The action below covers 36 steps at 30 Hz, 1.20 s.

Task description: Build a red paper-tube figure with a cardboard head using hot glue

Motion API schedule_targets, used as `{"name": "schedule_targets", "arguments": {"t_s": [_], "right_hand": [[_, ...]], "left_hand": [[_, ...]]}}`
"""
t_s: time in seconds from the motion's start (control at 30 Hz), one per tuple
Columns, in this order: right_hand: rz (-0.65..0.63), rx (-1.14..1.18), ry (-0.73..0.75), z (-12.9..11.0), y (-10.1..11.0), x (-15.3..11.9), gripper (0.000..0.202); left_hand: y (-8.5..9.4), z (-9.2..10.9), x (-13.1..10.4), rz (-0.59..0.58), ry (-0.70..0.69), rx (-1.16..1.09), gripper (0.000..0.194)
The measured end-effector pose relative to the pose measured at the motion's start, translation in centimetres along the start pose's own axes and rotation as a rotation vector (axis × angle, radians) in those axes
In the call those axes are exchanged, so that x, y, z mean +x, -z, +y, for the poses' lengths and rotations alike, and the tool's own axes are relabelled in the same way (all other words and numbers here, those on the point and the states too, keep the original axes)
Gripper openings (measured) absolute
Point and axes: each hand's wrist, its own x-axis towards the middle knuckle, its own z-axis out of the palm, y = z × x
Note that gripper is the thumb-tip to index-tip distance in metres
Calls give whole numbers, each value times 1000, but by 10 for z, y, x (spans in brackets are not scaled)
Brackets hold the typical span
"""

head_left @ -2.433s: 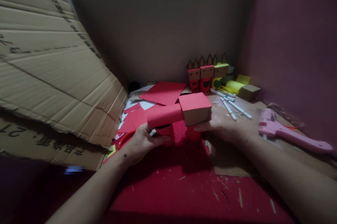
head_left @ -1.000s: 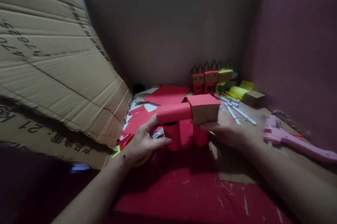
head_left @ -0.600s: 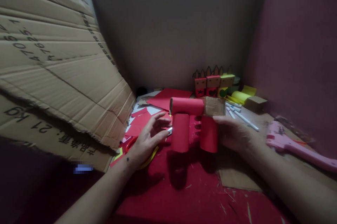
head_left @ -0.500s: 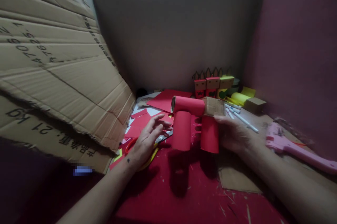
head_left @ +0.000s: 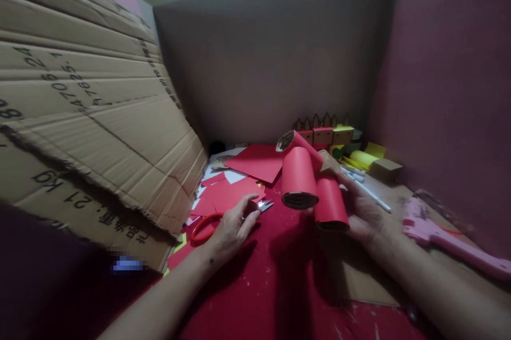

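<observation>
Raised above the table is a toy animal figure made of red paper-covered tubes (head_left: 298, 174), tilted so that corrugated cardboard shows in its tube ends. My right hand (head_left: 361, 212) grips it from the right side, with the fingers partly hidden behind it. A brown cardboard block at its right end is mostly covered. Lower left, my left hand (head_left: 235, 223) hovers with thumb and fingers apart, holding nothing that I can see. Under or beside that hand lie scissors (head_left: 204, 227) with a red handle; their blade tips show past my fingertips.
Red paper sheets (head_left: 255, 162) lie at the back left. A large cardboard sheet (head_left: 120, 132) leans on the left. Small box figures (head_left: 322, 135), a yellow roll (head_left: 363, 160), white pens (head_left: 373, 195) and a pink glue gun (head_left: 443, 233) are on the right. Cardboard (head_left: 367, 281) lies in front.
My right hand has turned and tipped the red figure, moving it slightly right, so its tube ends now face me. My left hand has lowered a little, its fingers more bent.
</observation>
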Motion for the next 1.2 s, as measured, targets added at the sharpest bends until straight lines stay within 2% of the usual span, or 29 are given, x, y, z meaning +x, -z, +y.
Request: {"name": "schedule_targets", "arguments": {"t_s": [0.23,0.4,0.5,0.67,0.87,1.03,1.2], "right_hand": [[49,26,37,-5,-4,-1,27],[101,-26,54,-6,-10,-2,44],[106,-26,65,-7,-12,-1,47],[122,9,99,-5,-11,2,43],[135,-42,132,-6,-7,3,34],[171,-23,172,-8,-11,1,24],[179,-98,198,-6,-15,-1,21]], "left_hand": [[1,6,-5,1,-102,164,27],[2,9,-6,-30,-165,220,26],[3,9,-6,-33,-198,229,26],[3,5,-7,-20,-239,269,28],[3,5,-8,-70,-284,289,31],[2,9,-8,-111,-286,323,32],[3,9,-10,-130,-285,353,33]]}}
